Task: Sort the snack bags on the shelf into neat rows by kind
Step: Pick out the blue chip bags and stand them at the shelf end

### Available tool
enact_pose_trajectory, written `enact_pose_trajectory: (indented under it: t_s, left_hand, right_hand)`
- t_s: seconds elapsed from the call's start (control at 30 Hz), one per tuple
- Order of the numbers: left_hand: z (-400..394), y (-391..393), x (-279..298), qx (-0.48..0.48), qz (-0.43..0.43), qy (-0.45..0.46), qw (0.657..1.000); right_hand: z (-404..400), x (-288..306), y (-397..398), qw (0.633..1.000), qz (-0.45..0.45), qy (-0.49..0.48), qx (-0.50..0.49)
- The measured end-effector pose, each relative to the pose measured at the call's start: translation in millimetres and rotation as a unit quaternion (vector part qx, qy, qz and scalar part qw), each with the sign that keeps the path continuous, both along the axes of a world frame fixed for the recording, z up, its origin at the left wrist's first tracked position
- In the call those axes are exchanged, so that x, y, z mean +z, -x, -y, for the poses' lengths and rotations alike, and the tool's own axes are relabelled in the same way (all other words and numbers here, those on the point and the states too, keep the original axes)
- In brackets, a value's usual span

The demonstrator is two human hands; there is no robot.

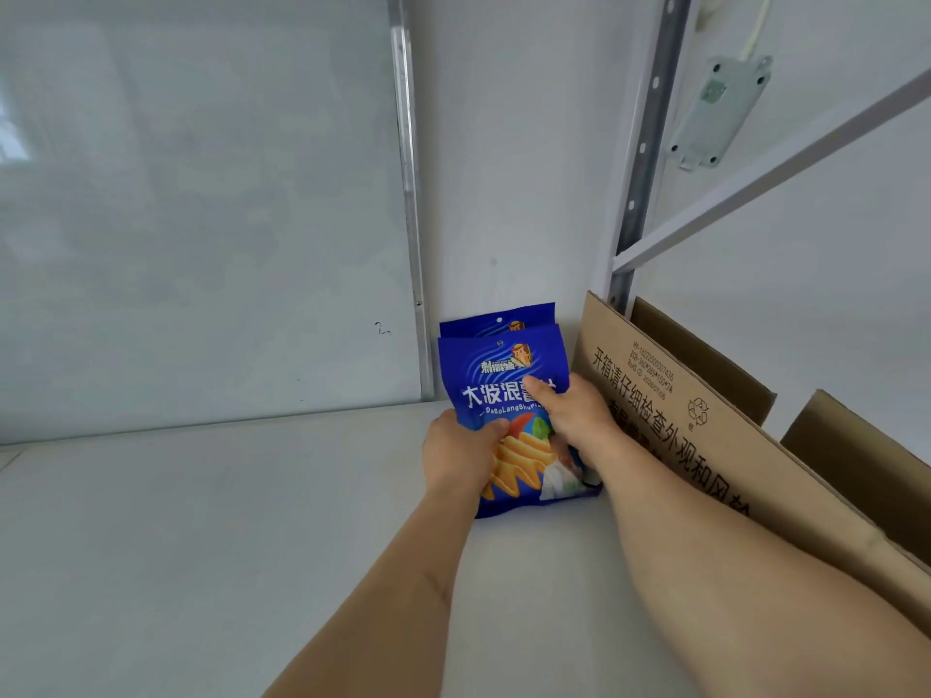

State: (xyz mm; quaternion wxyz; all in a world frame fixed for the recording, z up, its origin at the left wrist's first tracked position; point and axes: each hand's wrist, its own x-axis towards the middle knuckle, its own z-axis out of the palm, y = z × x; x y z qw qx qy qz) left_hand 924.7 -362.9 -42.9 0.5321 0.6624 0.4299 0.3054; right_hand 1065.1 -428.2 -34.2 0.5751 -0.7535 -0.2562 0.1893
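Just right of centre in the frame, a blue snack bag (514, 395) stands upright on the white shelf (201, 521), leaning back toward the wall. Behind it a second blue bag (496, 320) of the same kind shows only its top edge, touching the wall. The front bag bears white Chinese lettering and a picture of ridged yellow chips.

The left hand (461, 458) holds the bag's left edge, its thumb curled over the front face and the other fingers hidden behind the bag. The right hand (574, 413) grips the right side, thumb pressed across the lettering, the remaining fingers wrapped round the edge out of sight. Both bare forearms reach in from the bottom of the frame.

At the right, just beside the bags, an open cardboard box (705, 420) with printed black characters stands with its flaps raised; the right forearm lies against its side. A pale grey panel (201, 209) fills the upper left, and a perforated metal shelf upright (645, 158) runs down the upper right.
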Motion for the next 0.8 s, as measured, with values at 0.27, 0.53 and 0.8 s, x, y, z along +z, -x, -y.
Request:
enact_pose_trajectory:
  t_s: [0.27,0.53,0.8]
  left_hand:
    - [-4,9,10,0.013,0.009,0.012,1.0]
    - [-10,92,15,0.061,-0.304,-0.36,0.88]
    - [-53,230,16,0.012,-0.476,-0.619,0.624]
  right_hand:
    - [-7,2,0,0.995,0.064,0.033,-0.071]
    - [-11,32,60,0.826,0.539,0.153,-0.053]
    - [-45,11,192,0.651,0.72,0.14,0.198]
